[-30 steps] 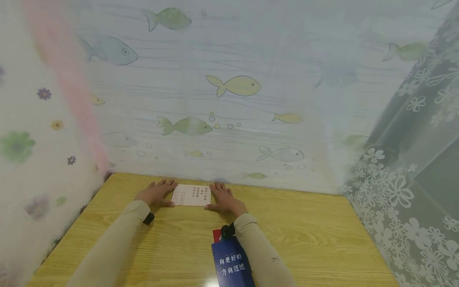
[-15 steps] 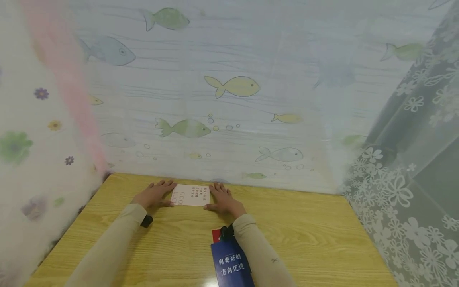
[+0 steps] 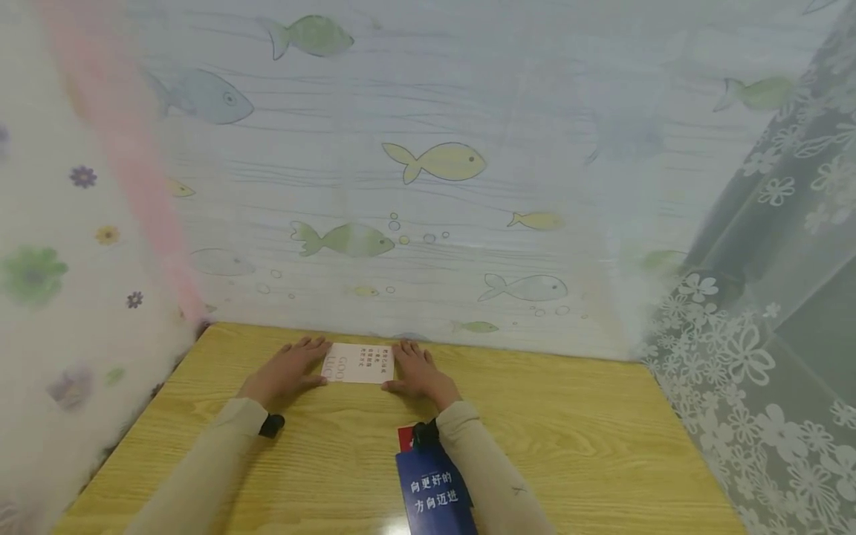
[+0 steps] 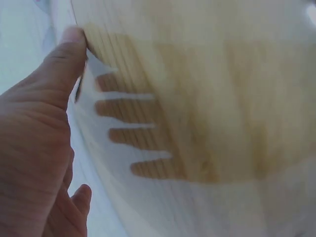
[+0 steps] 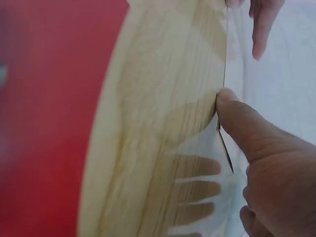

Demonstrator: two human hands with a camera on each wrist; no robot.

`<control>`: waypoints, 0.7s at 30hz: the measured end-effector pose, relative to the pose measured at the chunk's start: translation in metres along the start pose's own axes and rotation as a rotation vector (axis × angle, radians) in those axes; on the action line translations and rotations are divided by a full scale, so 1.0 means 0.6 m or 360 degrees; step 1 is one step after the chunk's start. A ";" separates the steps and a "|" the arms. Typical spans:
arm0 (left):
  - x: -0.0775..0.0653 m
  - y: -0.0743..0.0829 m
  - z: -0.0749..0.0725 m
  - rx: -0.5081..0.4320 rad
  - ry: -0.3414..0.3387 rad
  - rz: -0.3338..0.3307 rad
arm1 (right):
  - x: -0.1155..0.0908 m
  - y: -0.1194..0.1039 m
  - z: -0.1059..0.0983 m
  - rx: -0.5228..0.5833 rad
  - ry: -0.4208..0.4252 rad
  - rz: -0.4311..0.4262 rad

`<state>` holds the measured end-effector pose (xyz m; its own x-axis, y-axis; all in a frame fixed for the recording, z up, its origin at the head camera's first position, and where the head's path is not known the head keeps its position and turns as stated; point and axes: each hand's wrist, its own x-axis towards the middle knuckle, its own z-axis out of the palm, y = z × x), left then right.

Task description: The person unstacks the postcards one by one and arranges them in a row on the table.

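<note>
A small white card (image 3: 361, 363) printed with Chinese characters and pale "GOOD LUCK" lettering lies flat near the table's back edge. My left hand (image 3: 287, 374) rests at its left side, palm down, fingers extended forward and thumb at the near left corner. On the opposite side my right hand (image 3: 423, 375) lies the same way, its thumb by the near right corner. The left wrist view has the left thumb (image 4: 66, 59) touching the card's edge. In the right wrist view the right thumb (image 5: 242, 116) presses on that edge; parts of both hands' fingers are hidden there.
A blue notebook (image 3: 435, 490) with white characters lies below the right wrist, partly under the forearm, with a red item (image 3: 406, 438) behind it. Fish-patterned fabric (image 3: 435, 260) rises behind the wooden table (image 3: 568, 431). A lace curtain (image 3: 735, 342) hangs at the right.
The left wrist and sleeve have drawn back slightly toward the near left, so more of that hand shows. The right hand and card have hardly moved.
</note>
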<state>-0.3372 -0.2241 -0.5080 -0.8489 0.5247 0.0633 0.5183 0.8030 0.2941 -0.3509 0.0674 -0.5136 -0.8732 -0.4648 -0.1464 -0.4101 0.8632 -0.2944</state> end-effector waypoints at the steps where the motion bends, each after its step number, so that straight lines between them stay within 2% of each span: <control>1: -0.001 0.004 0.002 -0.0001 0.0010 -0.0006 | -0.001 0.000 -0.001 -0.0025 0.0001 0.0002; 5: -0.007 0.019 0.012 -0.0025 0.0050 -0.0012 | -0.013 -0.001 -0.007 -0.0084 0.0053 -0.0032; 9: -0.011 0.035 0.027 -0.0063 0.0131 0.0045 | -0.039 -0.005 -0.021 -0.0066 0.0133 -0.0095; 15: -0.020 0.080 0.039 -0.0084 0.0264 0.0161 | -0.093 0.002 -0.032 0.0082 0.0291 -0.0252; 21: -0.029 0.128 0.052 -0.0115 0.0322 0.0193 | -0.154 0.008 -0.034 0.0267 0.0328 -0.0330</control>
<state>-0.2792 -0.1629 -0.5165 -0.7883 0.5427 0.2899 0.6149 0.7117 0.3397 -0.2780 0.1186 -0.4820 -0.8177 -0.5625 0.1219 -0.5503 0.7021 -0.4519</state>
